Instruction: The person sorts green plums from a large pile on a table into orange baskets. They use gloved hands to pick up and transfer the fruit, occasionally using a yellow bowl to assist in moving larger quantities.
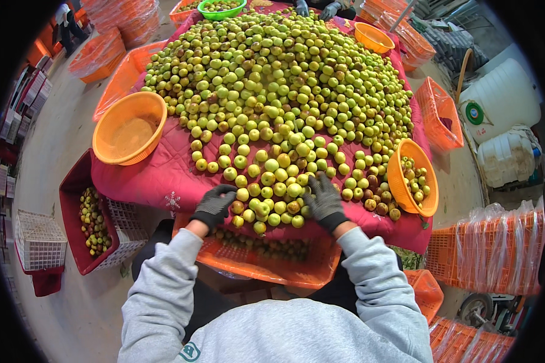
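Observation:
A large heap of green and brown-blotched jujubes (272,77) covers a red quilted cloth (150,181) on the table before me. My left hand (215,205), in a grey knit glove, rests at the left side of a loose group of jujubes (267,193) by the near edge. Its thumb and fingers are apart beside the nearest fruit. On the group's right side, my right hand (324,200), gloved alike, spreads its fingers against the fruit. Neither hand shows a fruit gripped. Below the table edge, an orange crate (263,267) between my legs contains more jujubes, partly shaded.
An orange plastic basket (129,129) sits at the table's left; another (429,186), with jujubes, tilts at the right. A red-lined crate (113,227) of jujubes stands at lower left. Wrapped orange crates (490,249) are stacked right. Across the heap are another person's gloved hands (329,11).

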Demonstrator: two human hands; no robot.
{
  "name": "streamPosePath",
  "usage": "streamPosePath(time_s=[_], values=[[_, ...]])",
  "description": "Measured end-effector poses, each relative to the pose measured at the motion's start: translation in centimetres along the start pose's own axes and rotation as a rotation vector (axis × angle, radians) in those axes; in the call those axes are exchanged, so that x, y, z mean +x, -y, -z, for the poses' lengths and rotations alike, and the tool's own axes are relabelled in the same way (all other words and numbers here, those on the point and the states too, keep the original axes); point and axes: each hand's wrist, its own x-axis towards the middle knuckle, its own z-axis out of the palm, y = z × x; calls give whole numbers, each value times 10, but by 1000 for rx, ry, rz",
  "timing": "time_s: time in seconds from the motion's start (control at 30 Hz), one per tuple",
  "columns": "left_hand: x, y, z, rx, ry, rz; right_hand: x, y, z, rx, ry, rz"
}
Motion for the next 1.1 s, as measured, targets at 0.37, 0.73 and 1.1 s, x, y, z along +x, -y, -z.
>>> streamPosePath(time_s=[0.37, 0.73, 1.1], values=[[-4, 8, -36, 488, 12, -235, 90, 71, 10, 248, -279, 217], [7, -10, -26, 231, -58, -271, 147, 56, -33, 130, 39, 81], [-19, -32, -36, -356, 355, 201, 23, 77, 12, 1262, 241, -45]])
